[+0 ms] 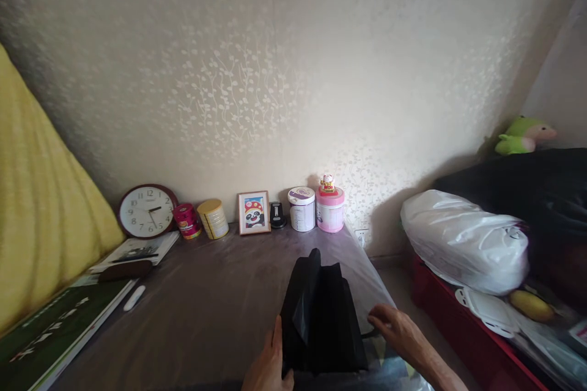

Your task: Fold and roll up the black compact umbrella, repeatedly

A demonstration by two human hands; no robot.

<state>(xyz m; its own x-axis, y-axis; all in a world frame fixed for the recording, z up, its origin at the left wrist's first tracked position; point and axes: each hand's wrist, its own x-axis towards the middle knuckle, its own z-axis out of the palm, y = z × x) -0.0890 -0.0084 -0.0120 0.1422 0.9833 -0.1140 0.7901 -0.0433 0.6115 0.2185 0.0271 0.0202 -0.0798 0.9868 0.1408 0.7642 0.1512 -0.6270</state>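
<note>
"So, what are you getting through the head camera from where you're sitting?"

"I'm looking down on a dark tabletop (206, 293). At the lower centre of the frame, a black bag (337, 317) is standing roughly upright by the near edge, its panels spreading apart at the top. I'm not able to tell whether it's resting there or being held just above."

"And the grip?"

"At the bottom of the frame, the left hand (268, 360) is holding the bag's left side, closing snugly on it, fingers lying along the outside and thumb at the near edge. Just right of the bag, the right hand (397, 327) is bending its fingertips together beside a thin dark strap (369, 335). I'm not managing to see whether it's pinching that."

"How far along are you judging things?"

"Partway, I'm thinking. The bag is already standing open and the left hand is steadying it. Nothing is showing as folded shut or fastened, so I'm counting that as not done. Deep shadow is hiding any contents."

"What's sitting around it?"

"Along the back edge, a clock (147, 211) is standing at left of frame, a panda picture (254, 214) near the centre, and a pink canister (330, 214) right of that."
</note>
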